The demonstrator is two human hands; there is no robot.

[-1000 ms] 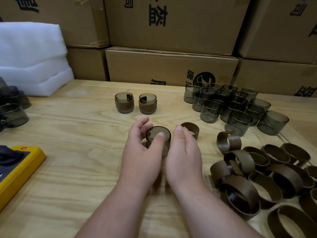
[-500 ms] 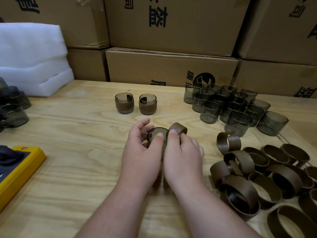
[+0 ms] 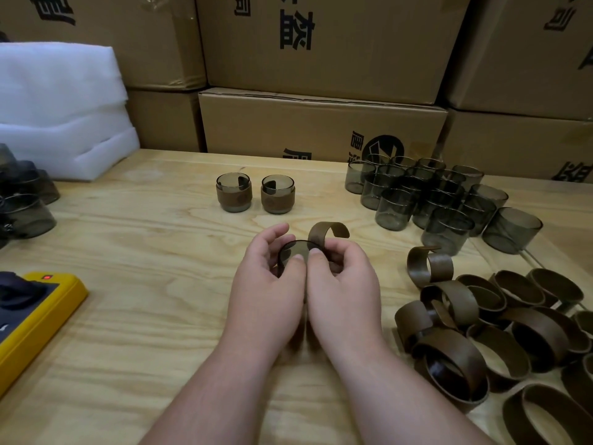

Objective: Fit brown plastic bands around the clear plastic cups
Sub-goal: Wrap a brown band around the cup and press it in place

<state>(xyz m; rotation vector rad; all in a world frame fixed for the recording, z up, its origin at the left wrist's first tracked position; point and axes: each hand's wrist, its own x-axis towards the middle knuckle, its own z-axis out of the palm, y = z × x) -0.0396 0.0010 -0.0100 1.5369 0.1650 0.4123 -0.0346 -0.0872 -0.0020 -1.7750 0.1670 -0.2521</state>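
Note:
At the table's middle, my left hand (image 3: 268, 284) grips a smoky clear cup (image 3: 296, 250), tilted with its mouth toward me. My right hand (image 3: 340, 284) pinches a brown band (image 3: 327, 231) against the cup's right side; the band's open end curls up behind my fingers. Two banded cups (image 3: 234, 192) (image 3: 278, 194) stand upright farther back. A cluster of several bare cups (image 3: 426, 197) fills the back right. Several loose brown bands (image 3: 481, 316) lie in a heap at the right.
A yellow device (image 3: 35, 313) lies at the left edge. More smoky cups (image 3: 25, 200) sit at far left, beside white foam sheets (image 3: 61, 107). Cardboard boxes (image 3: 321, 123) wall off the back of the wooden table (image 3: 144, 252).
My right hand picked up the brown band lying right of the cup and brought it against the cup. My left hand tilted the cup toward me and lifted it slightly.

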